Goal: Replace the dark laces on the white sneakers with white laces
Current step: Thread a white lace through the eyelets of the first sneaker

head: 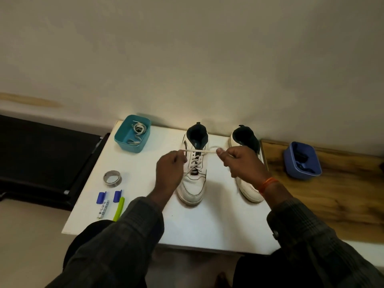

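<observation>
1. A dark bench (pixel 41 150) stands left of the white tabletop (pixel 207 225); a pale wall rises behind.
2. At the tabletop's far left corner a teal tub (pixel 133 135) holds laces, hard to make out; a tape roll (pixel 112 178) sits nearer.
3. The left hand (pixel 169 170) pinches a white lace (pixel 199 150), stretched crosswise.
4. The left sneaker (pixel 194 167) lies mid-tabletop, toe toward the person.
5. The right hand (pixel 241 161) grips the lace's other end, partly hiding the right sneaker (pixel 247 154).
6. A blue tub (pixel 302 161) rests on a wooden ledge (pixel 332 194), contents unclear.
</observation>
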